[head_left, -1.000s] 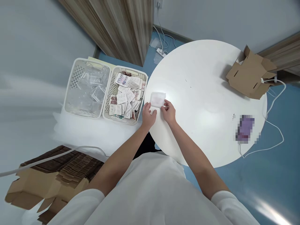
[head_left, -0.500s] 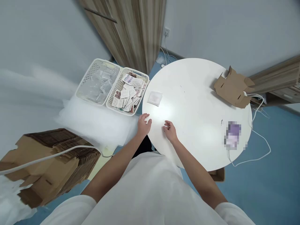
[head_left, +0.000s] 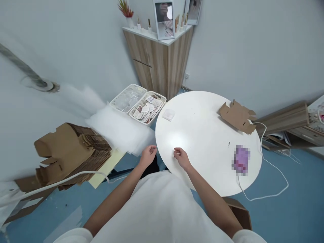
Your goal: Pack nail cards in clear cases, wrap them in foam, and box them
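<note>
My left hand (head_left: 148,156) is just off the table's left edge, close to the white foam sheets. Its fingers are loosely curled, and nothing shows in them. Over the near left part of the round white table (head_left: 202,141) is my right hand (head_left: 181,157), fingers bent and a little apart, also without anything visible in it. A small, flat, whitish packet (head_left: 168,114) lies on the table beyond both hands, near the left rim. Beside that rim, a white basket (head_left: 131,116) holds many small printed cards (head_left: 149,109).
Another basket (head_left: 116,107) holds clear plastic pieces. White foam sheets (head_left: 121,130) and stacked flat cardboard boxes (head_left: 73,145) are on the left. An unfolded cardboard box (head_left: 236,116), a blurred purple item (head_left: 241,158) and a white cable (head_left: 278,168) are at the right.
The view has tipped upward, bringing the cabinet top into sight. My left hand has drawn back from the table edge, its fingers more curled. The right hand stays over the table.
</note>
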Demonstrator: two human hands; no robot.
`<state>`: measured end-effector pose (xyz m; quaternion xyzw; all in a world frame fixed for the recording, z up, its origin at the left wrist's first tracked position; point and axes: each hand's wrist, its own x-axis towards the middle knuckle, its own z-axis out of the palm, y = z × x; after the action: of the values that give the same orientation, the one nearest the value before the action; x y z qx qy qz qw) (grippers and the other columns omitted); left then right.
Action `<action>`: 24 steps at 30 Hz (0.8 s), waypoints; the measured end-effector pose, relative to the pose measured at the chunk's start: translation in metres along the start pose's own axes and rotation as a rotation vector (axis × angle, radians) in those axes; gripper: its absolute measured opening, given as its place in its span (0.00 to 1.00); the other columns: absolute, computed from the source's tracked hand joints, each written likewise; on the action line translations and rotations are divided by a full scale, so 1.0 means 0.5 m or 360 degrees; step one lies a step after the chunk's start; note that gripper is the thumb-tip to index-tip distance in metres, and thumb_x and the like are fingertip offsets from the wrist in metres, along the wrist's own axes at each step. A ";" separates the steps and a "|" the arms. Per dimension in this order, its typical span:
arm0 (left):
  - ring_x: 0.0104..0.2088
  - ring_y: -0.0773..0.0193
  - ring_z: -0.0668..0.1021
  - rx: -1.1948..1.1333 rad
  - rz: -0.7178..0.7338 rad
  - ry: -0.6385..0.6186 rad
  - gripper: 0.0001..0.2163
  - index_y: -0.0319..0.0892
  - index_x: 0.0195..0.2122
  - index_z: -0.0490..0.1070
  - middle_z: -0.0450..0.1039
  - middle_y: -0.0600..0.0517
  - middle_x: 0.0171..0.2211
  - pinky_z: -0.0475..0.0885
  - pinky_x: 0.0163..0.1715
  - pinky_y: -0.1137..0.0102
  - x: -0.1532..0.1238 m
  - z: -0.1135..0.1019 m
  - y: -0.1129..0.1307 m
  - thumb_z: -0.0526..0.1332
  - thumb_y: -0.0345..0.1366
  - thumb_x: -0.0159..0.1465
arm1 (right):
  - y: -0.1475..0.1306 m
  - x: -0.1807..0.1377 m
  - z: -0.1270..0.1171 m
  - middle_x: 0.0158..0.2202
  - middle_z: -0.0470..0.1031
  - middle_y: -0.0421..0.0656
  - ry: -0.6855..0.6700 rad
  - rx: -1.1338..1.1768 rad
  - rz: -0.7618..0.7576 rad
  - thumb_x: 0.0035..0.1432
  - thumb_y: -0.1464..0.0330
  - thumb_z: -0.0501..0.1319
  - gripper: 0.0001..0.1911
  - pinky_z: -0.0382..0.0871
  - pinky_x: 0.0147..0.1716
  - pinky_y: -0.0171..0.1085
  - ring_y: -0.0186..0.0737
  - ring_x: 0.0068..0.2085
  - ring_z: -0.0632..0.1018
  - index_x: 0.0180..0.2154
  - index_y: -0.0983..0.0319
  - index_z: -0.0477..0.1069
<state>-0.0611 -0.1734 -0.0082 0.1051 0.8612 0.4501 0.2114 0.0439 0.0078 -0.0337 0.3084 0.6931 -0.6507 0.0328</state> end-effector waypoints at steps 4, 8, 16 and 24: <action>0.34 0.63 0.75 0.0002 -0.0030 0.0137 0.11 0.40 0.37 0.69 0.74 0.48 0.35 0.72 0.34 0.69 -0.019 -0.025 -0.006 0.54 0.39 0.56 | -0.010 -0.002 0.028 0.35 0.71 0.42 -0.0132 -0.0055 -0.0050 0.47 0.64 0.56 0.16 0.67 0.34 0.38 0.34 0.30 0.72 0.40 0.60 0.67; 0.34 0.63 0.75 0.0005 -0.0028 0.0187 0.11 0.41 0.37 0.70 0.74 0.48 0.35 0.72 0.32 0.69 -0.032 -0.047 -0.013 0.54 0.40 0.56 | -0.024 0.006 0.064 0.34 0.71 0.42 -0.0235 -0.0076 -0.0107 0.47 0.64 0.56 0.16 0.67 0.33 0.37 0.34 0.30 0.72 0.40 0.60 0.67; 0.35 0.62 0.75 0.0137 0.0020 0.0313 0.11 0.42 0.38 0.69 0.73 0.49 0.35 0.70 0.37 0.67 -0.055 -0.154 -0.055 0.53 0.39 0.57 | -0.067 0.042 0.169 0.34 0.71 0.42 -0.0433 -0.0229 -0.0255 0.46 0.63 0.56 0.17 0.67 0.30 0.37 0.34 0.28 0.72 0.40 0.61 0.68; 0.46 0.55 0.70 0.0677 -0.0008 0.0655 0.14 0.42 0.43 0.68 0.69 0.46 0.45 0.64 0.45 0.63 -0.087 -0.384 -0.172 0.53 0.40 0.57 | -0.222 0.087 0.362 0.36 0.72 0.43 -0.0517 -0.0590 -0.0644 0.47 0.62 0.58 0.18 0.67 0.32 0.37 0.35 0.31 0.73 0.42 0.60 0.67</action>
<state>-0.1098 -0.3793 0.0303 0.0514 0.9613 0.2707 0.0067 -0.1078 -0.1383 0.0175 0.0452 0.8328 -0.5475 0.0683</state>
